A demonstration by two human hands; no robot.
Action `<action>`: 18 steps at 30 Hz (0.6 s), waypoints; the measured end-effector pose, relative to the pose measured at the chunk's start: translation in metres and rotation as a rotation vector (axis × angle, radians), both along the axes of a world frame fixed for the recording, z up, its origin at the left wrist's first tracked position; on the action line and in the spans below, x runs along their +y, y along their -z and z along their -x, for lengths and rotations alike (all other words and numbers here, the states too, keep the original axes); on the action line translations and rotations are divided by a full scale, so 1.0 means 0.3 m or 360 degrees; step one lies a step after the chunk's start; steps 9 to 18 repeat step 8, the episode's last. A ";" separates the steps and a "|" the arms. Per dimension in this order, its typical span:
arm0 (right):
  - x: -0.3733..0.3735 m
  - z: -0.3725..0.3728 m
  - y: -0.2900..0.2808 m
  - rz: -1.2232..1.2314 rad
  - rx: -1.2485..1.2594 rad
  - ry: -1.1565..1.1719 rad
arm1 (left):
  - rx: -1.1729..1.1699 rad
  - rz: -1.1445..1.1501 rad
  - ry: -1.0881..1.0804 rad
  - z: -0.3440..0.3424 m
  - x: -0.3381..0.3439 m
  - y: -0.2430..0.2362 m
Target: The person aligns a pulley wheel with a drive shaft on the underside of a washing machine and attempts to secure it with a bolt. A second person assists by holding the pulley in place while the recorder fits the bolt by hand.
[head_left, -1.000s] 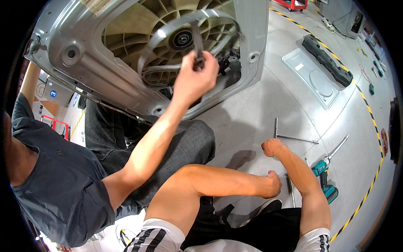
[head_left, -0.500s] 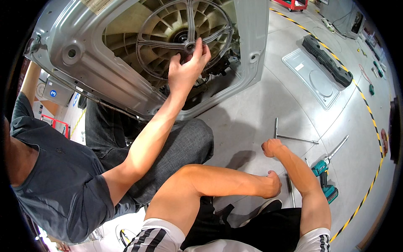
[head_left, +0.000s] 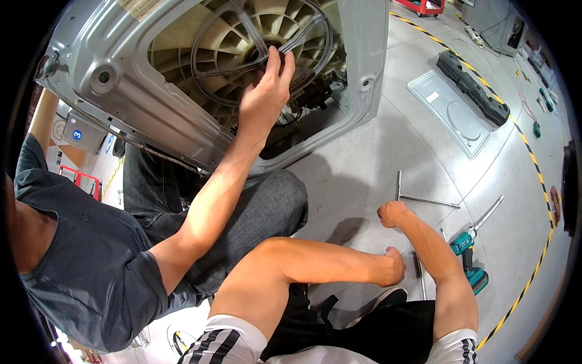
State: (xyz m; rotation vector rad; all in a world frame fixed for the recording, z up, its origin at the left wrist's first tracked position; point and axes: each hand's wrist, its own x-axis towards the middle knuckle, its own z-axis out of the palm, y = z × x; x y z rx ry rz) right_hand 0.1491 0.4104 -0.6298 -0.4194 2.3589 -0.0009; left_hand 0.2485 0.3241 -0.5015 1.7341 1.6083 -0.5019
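Observation:
My left hand [head_left: 393,267] is a loose fist low over the floor, its forearm crossing in front of my body. Farther ahead, my right hand [head_left: 393,214] is also curled into a fist, beside a steel T-handle wrench [head_left: 427,200] lying on the floor. Nothing sticks out of either fist. A co-worker's hand [head_left: 267,88] grips the hub of a dark spoked pulley wheel [head_left: 223,71], in front of the pale ribbed tub [head_left: 182,60] inside the opening of a grey washing machine cabinet [head_left: 121,103].
A teal cordless driver [head_left: 471,258] with a long socket lies to my right, near another metal rod [head_left: 420,276]. A grey back panel [head_left: 448,112] and black plastic part [head_left: 473,88] lie at the far right. Yellow-black tape [head_left: 533,164] curves across the floor. The co-worker's knee [head_left: 285,200] is close at left.
The co-worker's hand and the pulley wheel have shifted slightly left and up, and the wheel's spokes have turned a little. My hands have not visibly moved.

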 end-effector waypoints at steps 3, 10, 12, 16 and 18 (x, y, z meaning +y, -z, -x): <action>-0.002 0.001 0.010 0.0002 0.0013 -0.0017 | -0.0010 0.0037 -0.0002 0.002 0.001 0.000; -0.001 0.002 0.007 0.0006 0.0006 -0.0015 | -0.0028 0.0070 -0.0004 0.003 -0.003 0.006; -0.001 0.002 0.007 0.0006 0.0006 -0.0015 | -0.0028 0.0070 -0.0004 0.003 -0.003 0.006; -0.001 0.002 0.007 0.0006 0.0006 -0.0015 | -0.0028 0.0070 -0.0004 0.003 -0.003 0.006; -0.001 0.002 0.007 0.0006 0.0006 -0.0015 | -0.0028 0.0070 -0.0004 0.003 -0.003 0.006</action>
